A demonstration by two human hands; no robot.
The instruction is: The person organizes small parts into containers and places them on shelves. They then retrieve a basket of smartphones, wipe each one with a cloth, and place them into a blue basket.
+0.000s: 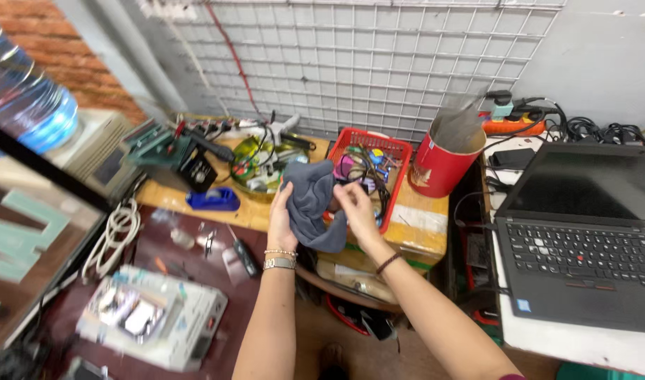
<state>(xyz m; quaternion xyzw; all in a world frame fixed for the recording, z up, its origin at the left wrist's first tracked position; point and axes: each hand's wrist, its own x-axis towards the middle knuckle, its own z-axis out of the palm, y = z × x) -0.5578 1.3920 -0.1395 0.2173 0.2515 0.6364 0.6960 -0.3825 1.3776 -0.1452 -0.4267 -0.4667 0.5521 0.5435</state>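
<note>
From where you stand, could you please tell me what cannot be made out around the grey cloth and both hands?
Head view only:
- Right hand: its fingertips vanish into the grey cloth, so its grip is hidden.
- Left hand: its palm is covered by the cloth.
- Red plastic basket: its tangled contents are partly screened by cloth and hands.
- White device on the lower left: motion-blurred.
- Black laptop: cut by the right edge.

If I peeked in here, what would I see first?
Two hands, the left hand and the right hand, hold up a grey cloth in the middle. Behind it sits a red basket full of wires, with a red can beside it and a black laptop at right.
</note>
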